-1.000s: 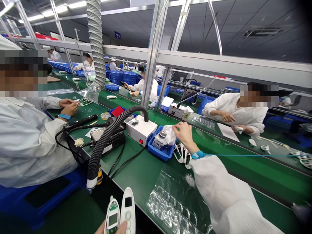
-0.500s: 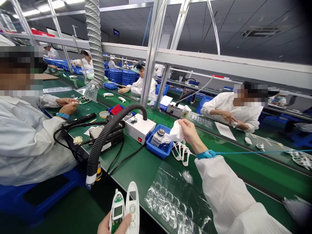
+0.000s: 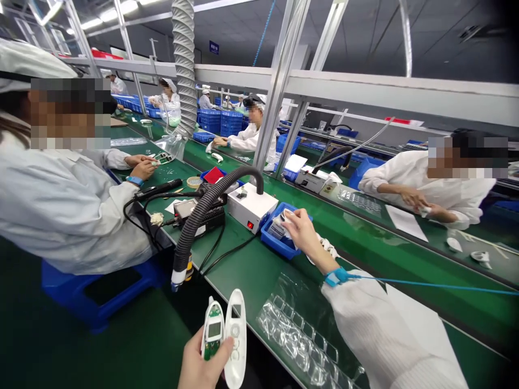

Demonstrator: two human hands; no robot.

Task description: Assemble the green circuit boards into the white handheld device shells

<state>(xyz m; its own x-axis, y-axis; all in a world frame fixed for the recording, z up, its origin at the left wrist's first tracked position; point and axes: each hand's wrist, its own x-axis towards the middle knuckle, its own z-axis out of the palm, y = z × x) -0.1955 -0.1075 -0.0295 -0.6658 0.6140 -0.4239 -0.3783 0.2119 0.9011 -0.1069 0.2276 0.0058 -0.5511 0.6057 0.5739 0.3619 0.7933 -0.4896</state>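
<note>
Head view: left hand (image 3: pixel 203 367) low at frame bottom, fingers curled round an open white device (image 3: pixel 225 337), thumb across it (two halves side by side, left half showing a green board and small screen, right half a plain shell). Right hand (image 3: pixel 300 229) stretched out over the blue bin (image 3: pixel 279 246) on the green bench (image 3: pixel 243 270), fingers closed on a white cloth (image 3: pixel 284 219) pressed onto a bottle (image 3: pixel 277 229) in the bin. Blue wrist strap (image 3: pixel 336 277) on that arm. Clear blister tray (image 3: pixel 300 340) lies near the bench edge

Bright overhead strip lighting, sharp centre, warped dark corners.
</note>
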